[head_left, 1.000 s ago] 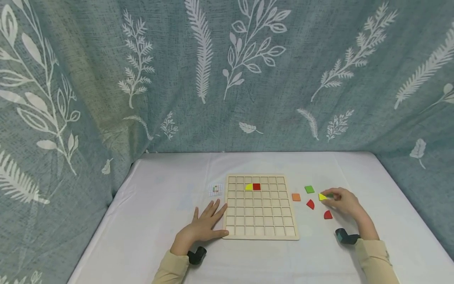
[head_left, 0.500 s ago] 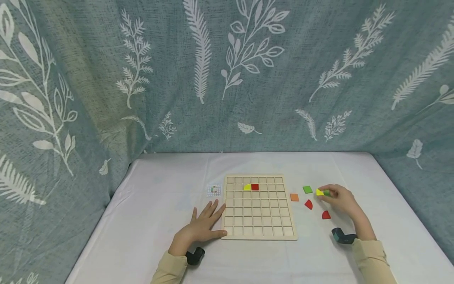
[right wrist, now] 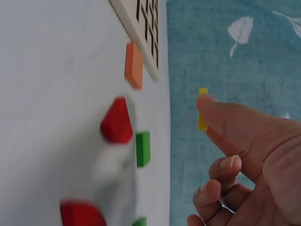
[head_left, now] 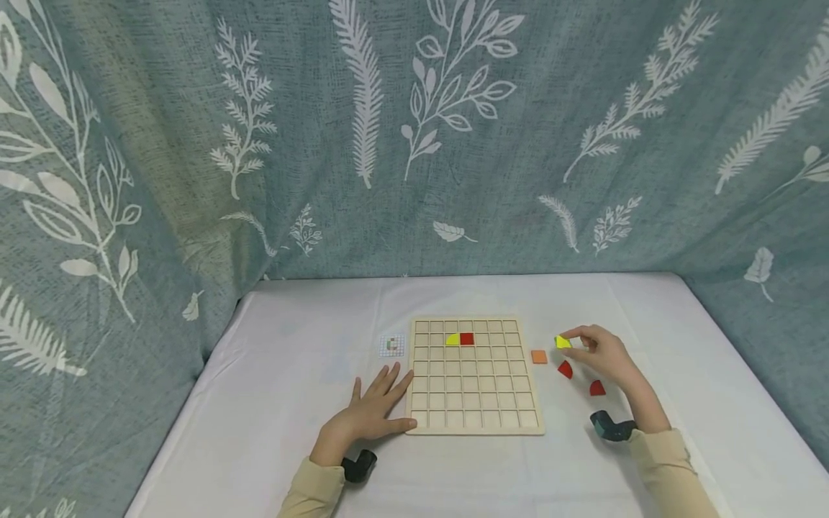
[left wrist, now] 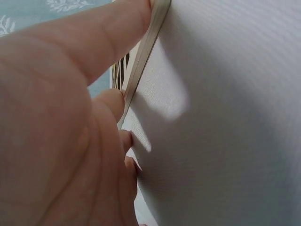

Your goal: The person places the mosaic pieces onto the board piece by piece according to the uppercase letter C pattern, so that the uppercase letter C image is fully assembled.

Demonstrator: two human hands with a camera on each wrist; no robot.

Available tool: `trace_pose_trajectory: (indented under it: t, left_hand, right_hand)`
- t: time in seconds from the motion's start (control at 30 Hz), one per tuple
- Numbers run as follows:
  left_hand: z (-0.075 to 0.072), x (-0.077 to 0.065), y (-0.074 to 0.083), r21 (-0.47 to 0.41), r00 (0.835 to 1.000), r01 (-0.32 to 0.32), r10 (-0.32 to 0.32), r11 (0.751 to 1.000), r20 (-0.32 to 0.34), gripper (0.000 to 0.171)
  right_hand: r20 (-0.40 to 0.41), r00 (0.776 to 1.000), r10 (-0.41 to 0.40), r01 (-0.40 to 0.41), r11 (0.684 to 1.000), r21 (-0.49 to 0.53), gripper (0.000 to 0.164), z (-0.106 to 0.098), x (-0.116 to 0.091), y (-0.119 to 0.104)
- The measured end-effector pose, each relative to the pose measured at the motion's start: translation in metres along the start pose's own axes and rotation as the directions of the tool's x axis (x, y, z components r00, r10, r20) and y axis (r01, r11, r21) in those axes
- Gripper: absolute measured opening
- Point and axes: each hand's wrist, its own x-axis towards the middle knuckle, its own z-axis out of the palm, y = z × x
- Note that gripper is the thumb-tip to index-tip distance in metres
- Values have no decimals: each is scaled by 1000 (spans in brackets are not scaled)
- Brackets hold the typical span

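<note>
My right hand (head_left: pixel 599 352) pinches a yellow tile (right wrist: pixel 203 123) between thumb and fingertips. The tile is raised off the table to the right of the wooden grid board (head_left: pixel 463 403). My left hand (head_left: pixel 369 414) lies with fingers spread at the board's left side, its thumb and forefinger touching the edge. In the board's second row from the back, a yellow quarter-round tile (head_left: pixel 453 339) sits beside a red square tile (head_left: pixel 467 339). A green tile (right wrist: pixel 143 149) stands out in the right wrist view; from the head it is mostly hidden behind the held tile.
An orange square tile (head_left: pixel 539 357) lies just right of the board. Two red quarter-round tiles (head_left: pixel 565 370) lie nearer my right wrist. Another green tile (right wrist: pixel 139 221) shows partly in the right wrist view. Left of the board is a small printed grid card (head_left: pixel 391 345).
My right hand has lifted the yellow tile and carried it left, over the nearer green tile's spot. My left hand has stayed at the board's edge.
</note>
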Motion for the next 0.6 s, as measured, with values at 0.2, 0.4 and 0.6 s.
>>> trace_pose_trajectory:
  t: [0.2,0.4,0.6]
  left_hand:
    - [0,1,-1,-11,1000,-15,15,1000,12,82]
    - [1,3,-3,-29,1000,-19,19,999,3,82]
    - [4,4,-5,-15,1000,8,-8,1000,4,82]
  right_hand:
    - [27,999,-22,22,1000,13,30,11,7,-15]
    - [26,997,-75,73,995,70,28,23,17,-29]
    - [44,997,-70,66,993,95,27,38,26,-39]
